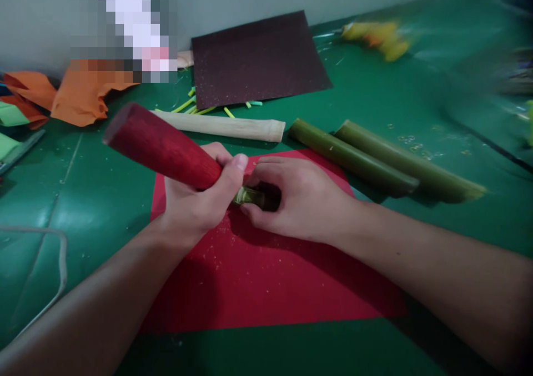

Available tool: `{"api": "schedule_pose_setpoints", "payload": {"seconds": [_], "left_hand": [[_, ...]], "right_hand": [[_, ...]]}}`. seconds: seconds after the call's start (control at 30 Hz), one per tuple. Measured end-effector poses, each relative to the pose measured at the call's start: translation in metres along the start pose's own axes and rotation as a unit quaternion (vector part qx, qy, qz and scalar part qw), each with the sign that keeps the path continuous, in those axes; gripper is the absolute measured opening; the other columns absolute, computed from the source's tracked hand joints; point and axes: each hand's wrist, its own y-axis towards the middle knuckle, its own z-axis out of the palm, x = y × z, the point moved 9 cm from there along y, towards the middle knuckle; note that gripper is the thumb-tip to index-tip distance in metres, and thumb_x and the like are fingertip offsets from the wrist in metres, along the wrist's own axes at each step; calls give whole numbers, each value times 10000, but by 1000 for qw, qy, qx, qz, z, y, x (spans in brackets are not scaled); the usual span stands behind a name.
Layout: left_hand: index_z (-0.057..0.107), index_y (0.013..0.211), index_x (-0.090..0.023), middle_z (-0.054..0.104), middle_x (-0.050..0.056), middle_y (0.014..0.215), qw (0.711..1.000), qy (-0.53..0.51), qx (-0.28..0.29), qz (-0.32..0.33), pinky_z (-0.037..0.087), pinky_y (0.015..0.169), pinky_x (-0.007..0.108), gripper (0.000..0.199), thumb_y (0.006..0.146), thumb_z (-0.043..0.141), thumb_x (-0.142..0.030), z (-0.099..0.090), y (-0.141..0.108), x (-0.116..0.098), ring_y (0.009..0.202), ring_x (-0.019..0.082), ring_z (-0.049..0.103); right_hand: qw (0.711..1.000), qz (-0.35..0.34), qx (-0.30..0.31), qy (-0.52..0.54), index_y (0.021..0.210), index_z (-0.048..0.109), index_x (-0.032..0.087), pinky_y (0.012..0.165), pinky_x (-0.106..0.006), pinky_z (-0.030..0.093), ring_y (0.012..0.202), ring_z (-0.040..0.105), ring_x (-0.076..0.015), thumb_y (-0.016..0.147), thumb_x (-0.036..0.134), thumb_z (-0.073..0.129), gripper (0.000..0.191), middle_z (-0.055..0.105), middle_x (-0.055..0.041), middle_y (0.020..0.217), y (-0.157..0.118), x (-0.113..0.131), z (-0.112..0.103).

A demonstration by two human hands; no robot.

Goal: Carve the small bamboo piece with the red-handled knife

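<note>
My left hand [200, 195] is closed around a thick red wooden cylinder [160, 148] that slants up to the left and has a dark flat end. Its lower end disappears behind my fingers and thumb. Close beside it, my right hand [297, 198] curls its thumb and fingers around a short piece of green bamboo [252, 196]. The red cylinder's lower end lies near this bamboo, but I cannot tell whether they touch. Both hands are over a red sheet [258, 287] sprinkled with fine pale crumbs.
Behind the hands lie a pale peeled bamboo stick [233, 127] and two green bamboo lengths [353, 156]. Farther back are a dark brown sheet [258, 59], orange paper [81, 95] and a blurred yellow object [377, 38]. A white cable [63, 259] runs along the left of the green table [100, 170].
</note>
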Motion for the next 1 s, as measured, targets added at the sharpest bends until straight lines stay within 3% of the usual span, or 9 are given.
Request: {"api": "schedule_pose_setpoints", "payload": {"seconds": [0.17,0.43,0.53,0.67,0.73,0.87,1.0], "left_hand": [[516,551,-199,469,-28,513,999,-7,40,-22,367,418,246,347,861,666,-157,4,2,1,454,79,397],[475,542,-191,448,-33,515,994,1,107,4,364,418,224,384,879,660,-175,13,0,-2,472,75,412],[488,553,-196,456,-41,525,997,19,71,5,400,426,217,358,845,691,-151,10,-2,-3,474,75,429],[577,620,-218,577,-39,586,999,25,-40,13,512,529,230,292,875,714,-175,-3,-2,-5,526,90,527],[569,608,-220,556,-41,567,999,25,-47,2,498,512,233,313,892,698,-190,-3,-1,-3,494,85,482],[534,577,-216,486,-42,525,1000,13,2,-8,418,434,239,329,861,696,-177,1,2,0,449,81,388],[488,539,-196,456,-35,502,998,-5,58,-10,357,423,241,382,875,668,-170,6,2,1,451,74,387]], "right_hand": [[1000,3,1,9,791,666,162,644,-293,345,662,509,-123,762,247,668,90,658,-18,758,0,0,-1],[1000,2,-3,24,834,701,147,649,-299,363,693,536,-138,777,250,648,129,669,-38,799,-1,-1,-1],[1000,2,-1,23,829,699,151,660,-299,378,706,548,-144,783,262,649,130,679,-43,809,-1,0,0],[1000,-8,0,-3,853,718,144,683,-305,399,732,576,-156,768,255,660,152,700,-50,832,-1,2,2],[1000,-12,-6,-8,839,709,147,689,-304,402,730,578,-155,765,249,664,134,702,-46,823,0,3,2],[1000,-8,-6,5,786,661,162,662,-292,380,706,555,-141,762,250,665,91,683,-32,793,-1,2,2],[1000,8,-1,17,795,664,160,646,-291,367,690,545,-135,759,244,662,91,673,-28,784,-1,0,1]]}}
